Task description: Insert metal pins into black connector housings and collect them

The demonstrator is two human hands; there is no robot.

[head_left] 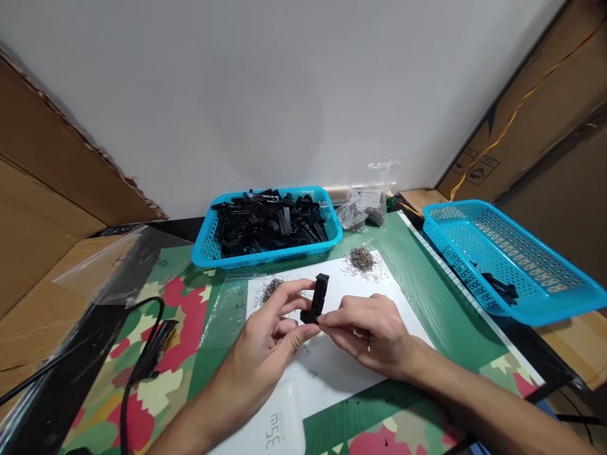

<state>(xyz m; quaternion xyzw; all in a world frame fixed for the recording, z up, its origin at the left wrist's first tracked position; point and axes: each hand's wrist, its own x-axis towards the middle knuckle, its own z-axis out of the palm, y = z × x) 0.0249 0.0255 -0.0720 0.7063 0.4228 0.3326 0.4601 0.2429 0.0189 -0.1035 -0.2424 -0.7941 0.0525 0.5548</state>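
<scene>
Between my hands a black plastic part stands nearly upright above the white paper. My left hand grips it from the left, thumb at its lower end and fingers behind. My right hand is closed in a pinch at the part's lower right side; what its fingertips hold, if anything, is too small to make out. A thin metal piece shows below the right fingers. On the white paper lie two piles of tiny metal pieces, one at the far right and one behind my left hand.
A blue basket full of black plastic parts stands at the back. Another blue basket at right holds a few black parts. Plastic bags sit at the back. A white power bank and a black cable lie in front.
</scene>
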